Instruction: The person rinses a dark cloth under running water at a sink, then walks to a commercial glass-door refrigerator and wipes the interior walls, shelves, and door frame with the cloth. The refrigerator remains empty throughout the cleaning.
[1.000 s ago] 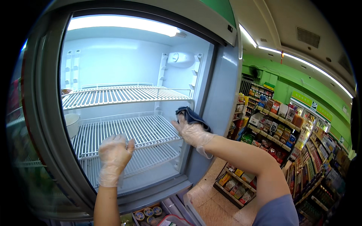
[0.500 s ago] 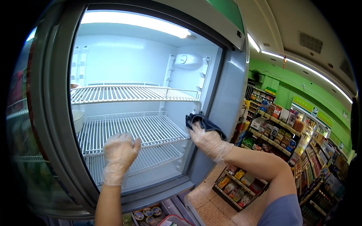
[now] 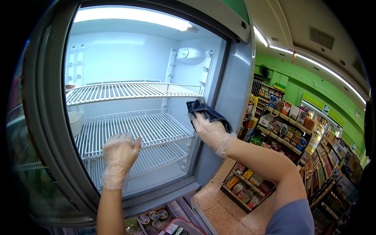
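My right hand (image 3: pixel 212 132), in a clear plastic glove, is closed on a dark blue cloth (image 3: pixel 208 112). It presses the cloth near the right side of the fridge opening, beside the door frame (image 3: pixel 222 102). My left hand (image 3: pixel 120 153), also gloved, is before the front edge of the middle wire shelf (image 3: pixel 133 131). Its fingers curl away from view, with the thumb sticking up. Whether it touches the shelf or holds anything is hidden. Above lies the upper wire shelf (image 3: pixel 133 92), and a lower wire shelf (image 3: pixel 156 159) is partly covered by my left hand.
A white round container (image 3: pixel 75 123) stands at the left of the middle shelf. Below the fridge, several round tubs (image 3: pixel 154 215) and packages sit in a compartment. To the right are a display rack (image 3: pixel 247 184), stocked shelves (image 3: pixel 288 131) and tiled floor (image 3: pixel 225 203).
My right hand and the cloth have shifted slightly up along the right side of the opening. The whole view has moved a little; my left hand keeps about the same place at the shelf.
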The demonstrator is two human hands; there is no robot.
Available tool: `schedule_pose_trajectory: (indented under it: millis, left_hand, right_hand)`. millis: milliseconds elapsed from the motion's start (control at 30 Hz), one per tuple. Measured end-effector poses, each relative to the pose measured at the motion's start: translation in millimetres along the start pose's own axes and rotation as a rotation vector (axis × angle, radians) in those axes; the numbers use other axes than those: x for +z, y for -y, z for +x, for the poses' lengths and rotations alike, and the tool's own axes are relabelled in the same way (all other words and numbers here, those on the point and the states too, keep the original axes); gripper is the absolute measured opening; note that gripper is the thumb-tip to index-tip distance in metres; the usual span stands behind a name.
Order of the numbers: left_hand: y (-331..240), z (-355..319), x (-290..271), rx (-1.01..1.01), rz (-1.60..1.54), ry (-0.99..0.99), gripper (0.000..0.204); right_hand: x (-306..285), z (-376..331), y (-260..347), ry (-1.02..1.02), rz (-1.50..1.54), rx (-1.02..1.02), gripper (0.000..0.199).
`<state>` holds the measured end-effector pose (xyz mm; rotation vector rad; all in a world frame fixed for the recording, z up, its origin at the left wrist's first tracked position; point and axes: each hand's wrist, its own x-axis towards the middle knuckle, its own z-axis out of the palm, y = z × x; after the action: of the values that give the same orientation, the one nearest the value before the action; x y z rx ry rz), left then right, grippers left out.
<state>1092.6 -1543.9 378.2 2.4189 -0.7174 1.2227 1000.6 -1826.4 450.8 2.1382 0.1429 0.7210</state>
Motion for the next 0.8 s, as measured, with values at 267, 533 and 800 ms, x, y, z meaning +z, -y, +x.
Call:
schedule_pose_trajectory:
  millis: [267, 533, 800]
  left_hand:
    - [-4, 0, 0, 0.010, -0.013, -0.056, 0.032]
    - [-1, 0, 2, -0.003, 0.057, -0.026, 0.034]
    - [0, 0, 3, -0.009, 0.061, -0.010, 0.037]
  right_hand:
    - [2, -18, 9, 0.166, -0.317, -0.386, 0.049]
    - [-1, 20, 12, 0.500, -0.206, -0.434, 0.060]
    - [15, -29, 14, 0.046, 0.247, -0.256, 0.030]
